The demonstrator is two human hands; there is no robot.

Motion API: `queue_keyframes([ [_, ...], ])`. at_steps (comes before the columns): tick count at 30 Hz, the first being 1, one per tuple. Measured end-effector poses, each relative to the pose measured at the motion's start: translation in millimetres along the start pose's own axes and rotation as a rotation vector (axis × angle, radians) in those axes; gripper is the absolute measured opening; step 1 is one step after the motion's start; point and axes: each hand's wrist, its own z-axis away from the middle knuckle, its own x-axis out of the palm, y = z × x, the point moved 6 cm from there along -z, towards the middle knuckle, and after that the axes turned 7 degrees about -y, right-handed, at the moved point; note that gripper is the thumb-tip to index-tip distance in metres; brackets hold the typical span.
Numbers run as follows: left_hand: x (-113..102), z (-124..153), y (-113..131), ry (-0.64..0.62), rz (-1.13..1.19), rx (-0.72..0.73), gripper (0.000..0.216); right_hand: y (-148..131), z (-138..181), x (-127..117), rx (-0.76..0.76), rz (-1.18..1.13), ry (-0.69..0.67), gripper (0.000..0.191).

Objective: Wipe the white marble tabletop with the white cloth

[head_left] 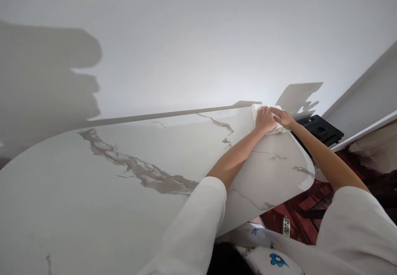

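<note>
A white folded cloth (257, 110) lies at the far right corner of a white marble-patterned tabletop (124, 184). My left hand (264, 120) rests on top of the cloth with its fingers curled down onto it. My right hand (283, 118) lies beside it, fingers stretched flat across the cloth's right part. Both arms reach forward in white sleeves. Most of the cloth is hidden under the two hands.
The tabletop butts against a plain white wall (198, 39). A black plastic object (322, 129) sits past the table's right end. Red-brown floor (297, 209) shows below the table's rounded right edge. A white ledge (366, 132) runs at the right.
</note>
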Motion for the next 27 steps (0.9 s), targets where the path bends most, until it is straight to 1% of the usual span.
queue_keyframes([
  [3,4,20,29,-0.031,-0.002,0.055,0.057,-1,43,-5,0.039,-0.016,0.008,0.054],
  [7,5,52,60,-0.068,-0.008,0.125,0.057,-17,96,-10,0.051,-0.023,0.022,0.052],
  [12,6,93,84,-0.075,-0.01,0.193,0.056,-47,147,-14,0.081,0.074,0.027,0.051],
  [17,2,142,99,-0.08,-0.013,0.263,0.057,-92,193,-20,0.097,0.172,0.077,0.05],
  [20,-6,174,96,-0.101,-0.007,0.306,0.057,-127,213,-14,0.105,0.2,0.089,0.051],
  [22,-14,195,87,-0.122,-0.001,0.344,0.057,-155,218,-5,0.116,0.205,0.118,0.052],
  [25,-29,225,61,-0.155,0.002,0.394,0.055,-203,209,4,0.143,0.198,0.152,0.053],
  [27,-42,246,36,-0.158,0.009,0.41,0.054,-240,199,1,0.108,0.177,0.145,0.053],
])
